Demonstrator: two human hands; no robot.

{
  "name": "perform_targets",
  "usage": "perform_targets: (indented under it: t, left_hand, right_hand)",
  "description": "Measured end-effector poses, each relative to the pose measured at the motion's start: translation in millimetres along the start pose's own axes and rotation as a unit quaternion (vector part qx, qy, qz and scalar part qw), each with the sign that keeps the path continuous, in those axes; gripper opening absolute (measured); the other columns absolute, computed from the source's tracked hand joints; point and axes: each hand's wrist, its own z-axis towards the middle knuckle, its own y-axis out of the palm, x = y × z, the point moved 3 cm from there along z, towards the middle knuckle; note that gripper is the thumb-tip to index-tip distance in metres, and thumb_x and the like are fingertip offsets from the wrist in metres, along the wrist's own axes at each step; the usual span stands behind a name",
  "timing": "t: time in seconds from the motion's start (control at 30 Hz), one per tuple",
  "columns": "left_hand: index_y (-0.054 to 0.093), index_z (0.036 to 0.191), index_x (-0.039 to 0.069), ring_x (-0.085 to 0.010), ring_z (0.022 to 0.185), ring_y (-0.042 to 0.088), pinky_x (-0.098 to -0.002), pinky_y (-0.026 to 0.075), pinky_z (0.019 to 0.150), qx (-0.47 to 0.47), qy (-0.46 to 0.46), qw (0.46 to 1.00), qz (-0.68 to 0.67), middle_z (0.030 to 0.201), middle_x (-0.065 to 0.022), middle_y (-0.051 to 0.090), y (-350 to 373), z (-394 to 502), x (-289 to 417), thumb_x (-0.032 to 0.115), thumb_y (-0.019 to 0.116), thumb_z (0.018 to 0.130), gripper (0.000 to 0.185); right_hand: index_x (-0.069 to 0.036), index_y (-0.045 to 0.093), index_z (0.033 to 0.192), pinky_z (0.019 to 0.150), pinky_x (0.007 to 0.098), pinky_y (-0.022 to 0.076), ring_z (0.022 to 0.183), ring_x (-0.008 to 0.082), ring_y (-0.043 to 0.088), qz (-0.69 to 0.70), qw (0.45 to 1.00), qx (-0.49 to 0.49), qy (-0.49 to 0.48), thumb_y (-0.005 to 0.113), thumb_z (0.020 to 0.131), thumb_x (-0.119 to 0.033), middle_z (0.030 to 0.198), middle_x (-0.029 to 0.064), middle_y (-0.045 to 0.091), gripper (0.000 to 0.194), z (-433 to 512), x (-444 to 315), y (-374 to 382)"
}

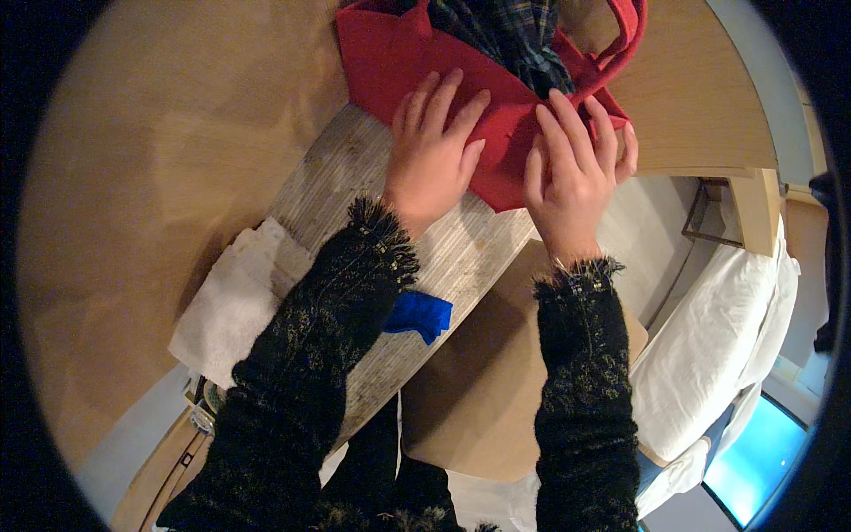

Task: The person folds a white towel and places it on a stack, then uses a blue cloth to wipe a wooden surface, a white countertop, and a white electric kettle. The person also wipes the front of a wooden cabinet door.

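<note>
A red fabric tote bag (459, 80) lies across the far end of the wood-grain bench top, its handles at the upper right. Dark plaid cloth (525, 40) shows in the bag's opening. My left hand (432, 146) rests on the bag's near side with fingers spread. At the bag's right part, my right hand (578, 159) lies over the rim near the handle, fingers apart and slightly bent; whether it pinches the fabric is hidden. A small blue cloth (422, 316) lies on the bench top (479, 246), beside my left sleeve.
A folded white towel (229, 299) sits at the left by the wooden wall panel. Below the bench top is a brown seat or board (479, 399). To the right are a bed with white bedding (711, 346), a metal-framed stand (711, 213) and a lit screen (758, 459).
</note>
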Motion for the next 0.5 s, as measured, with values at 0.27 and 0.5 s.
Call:
perform_targets:
  t: [0.27,0.5]
  left_hand:
    - [0.057,0.123,0.011,-0.0408,0.122,0.044,-0.0509,0.038,0.101,0.083,-0.006,0.996,-0.011,0.131,-0.0187,0.046,-20.5,4.3,-1.4,0.016,0.073,0.076,0.049]
    - [0.06,0.116,0.009,-0.0376,0.113,0.048,-0.0493,0.041,0.095,0.086,-0.012,0.996,-0.006,0.122,-0.0157,0.05,-23.1,-1.2,9.2,0.015,0.073,0.075,0.043]
  right_hand:
    - [-0.013,0.068,0.111,0.112,0.0451,0.0222,0.126,0.024,0.049,0.048,0.996,0.069,0.039,0.072,0.077,-0.018,0.132,0.0072,0.057,0.035,-21.9,-8.4,-22.5]
    - [-0.013,0.068,0.11,0.111,0.0455,0.0231,0.125,0.0251,0.05,0.048,0.997,0.056,0.036,0.073,0.075,-0.017,0.132,0.0077,0.057,0.035,-31.4,-13.3,-30.5]
